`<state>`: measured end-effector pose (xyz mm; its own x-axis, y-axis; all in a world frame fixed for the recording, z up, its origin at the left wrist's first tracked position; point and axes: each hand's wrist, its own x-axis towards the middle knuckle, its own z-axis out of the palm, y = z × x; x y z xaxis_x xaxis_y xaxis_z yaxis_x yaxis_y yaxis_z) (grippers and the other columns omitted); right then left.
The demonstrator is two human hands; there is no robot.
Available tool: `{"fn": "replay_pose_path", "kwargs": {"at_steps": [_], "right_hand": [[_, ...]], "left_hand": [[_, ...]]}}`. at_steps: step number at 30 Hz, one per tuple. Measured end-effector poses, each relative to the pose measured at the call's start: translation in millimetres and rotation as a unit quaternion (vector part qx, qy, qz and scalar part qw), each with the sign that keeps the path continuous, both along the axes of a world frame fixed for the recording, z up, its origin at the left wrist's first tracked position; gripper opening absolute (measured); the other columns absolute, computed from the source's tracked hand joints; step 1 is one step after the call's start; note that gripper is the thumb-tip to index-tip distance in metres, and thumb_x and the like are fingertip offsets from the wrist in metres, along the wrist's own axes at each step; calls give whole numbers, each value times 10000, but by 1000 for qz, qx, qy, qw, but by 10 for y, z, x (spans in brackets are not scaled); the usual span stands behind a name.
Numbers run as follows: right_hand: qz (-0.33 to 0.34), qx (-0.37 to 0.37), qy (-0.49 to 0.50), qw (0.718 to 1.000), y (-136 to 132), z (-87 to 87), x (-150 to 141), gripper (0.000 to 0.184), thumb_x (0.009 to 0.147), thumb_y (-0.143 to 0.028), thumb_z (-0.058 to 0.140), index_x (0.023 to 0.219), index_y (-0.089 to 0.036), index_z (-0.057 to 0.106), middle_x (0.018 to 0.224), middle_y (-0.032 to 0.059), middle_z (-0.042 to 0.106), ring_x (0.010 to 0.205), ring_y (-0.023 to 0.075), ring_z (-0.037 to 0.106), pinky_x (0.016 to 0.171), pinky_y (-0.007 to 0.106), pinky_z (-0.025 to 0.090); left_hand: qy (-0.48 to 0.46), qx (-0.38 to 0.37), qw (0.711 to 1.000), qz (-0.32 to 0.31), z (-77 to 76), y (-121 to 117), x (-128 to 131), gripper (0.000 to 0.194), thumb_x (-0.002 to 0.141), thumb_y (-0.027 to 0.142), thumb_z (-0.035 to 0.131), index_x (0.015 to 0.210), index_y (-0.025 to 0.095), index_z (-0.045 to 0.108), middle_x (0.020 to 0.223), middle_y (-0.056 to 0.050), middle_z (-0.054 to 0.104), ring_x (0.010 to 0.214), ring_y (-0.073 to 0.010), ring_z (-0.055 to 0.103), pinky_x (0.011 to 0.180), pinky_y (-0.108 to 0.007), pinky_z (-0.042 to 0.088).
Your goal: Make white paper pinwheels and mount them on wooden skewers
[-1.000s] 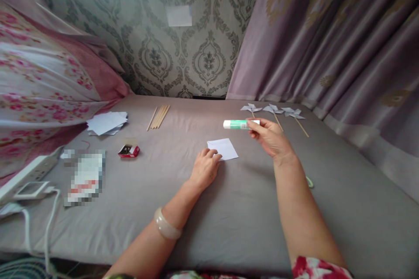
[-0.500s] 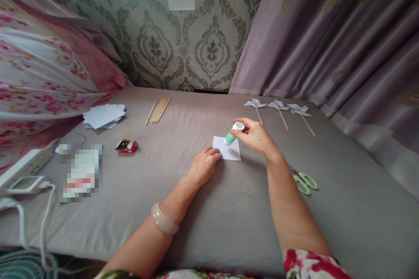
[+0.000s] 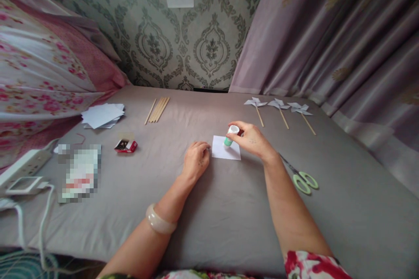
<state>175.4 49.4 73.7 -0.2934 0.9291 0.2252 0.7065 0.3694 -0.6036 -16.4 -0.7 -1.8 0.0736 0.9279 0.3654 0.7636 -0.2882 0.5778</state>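
Note:
A small white paper square (image 3: pixel 220 151) lies on the grey bedsheet (image 3: pixel 209 209). My right hand (image 3: pixel 251 140) is closed on a green and white glue stick (image 3: pixel 231 134), held upright with its lower end on the paper. My left hand (image 3: pixel 195 159) rests on the sheet at the paper's left edge, fingers curled with the tips touching that edge. A pale bangle (image 3: pixel 157 222) sits on my left wrist.
Three paper pinwheels on sticks (image 3: pixel 279 105) lie at the back right. Green-handled scissors (image 3: pixel 303 179) lie right of my right arm. A bundle of wooden sticks (image 3: pixel 158 109), a paper stack (image 3: pixel 102 115), a small red box (image 3: pixel 125 145) and a power strip (image 3: pixel 22 168) are on the left.
My right hand turned the glue stick from level in the air to upright and brought it down onto the paper. My left hand slid slightly left along the paper's edge.

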Motion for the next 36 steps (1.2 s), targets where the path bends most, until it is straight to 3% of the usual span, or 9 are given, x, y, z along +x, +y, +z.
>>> {"fn": "replay_pose_path", "kwargs": {"at_steps": [14,20,26,31,36], "right_hand": [[13,9,-21,1000,-3,-39,-29,320,779,-316,650,1076,-202,682,875,57,723,734,192,625,682,287,442],[16,6,-19,1000,-5,-48,-51,309,770,-310,665,1058,-201,685,843,51,717,730,191,627,679,281,441],[35,-14,-41,998,-81,67,-46,343,799,-252,598,1119,-154,673,801,66,712,673,176,623,671,270,444],[47,-1,-30,998,-113,96,-59,416,808,-223,569,1216,-176,633,776,37,709,634,152,605,672,259,447],[53,1,-8,999,-91,51,-62,361,819,-232,569,1164,-182,666,756,29,709,615,138,610,665,247,450]], "left_hand": [[0,-7,1000,-22,3,2,14,267,804,65,463,857,195,689,949,-65,718,933,-209,630,886,-339,489],[0,-1,997,-77,-13,-16,32,277,811,57,466,918,173,694,978,-77,717,953,-204,622,895,-335,491],[36,6,989,-145,-23,-30,62,344,813,46,451,1030,180,682,1094,-63,696,1057,-211,585,961,-353,474],[66,0,984,-168,-8,-39,73,338,836,57,441,1060,168,668,1113,-73,690,1053,-219,580,960,-372,474],[74,6,982,-174,-22,-35,70,317,848,64,440,1054,159,662,1107,-72,690,1041,-226,580,953,-384,477]]}}
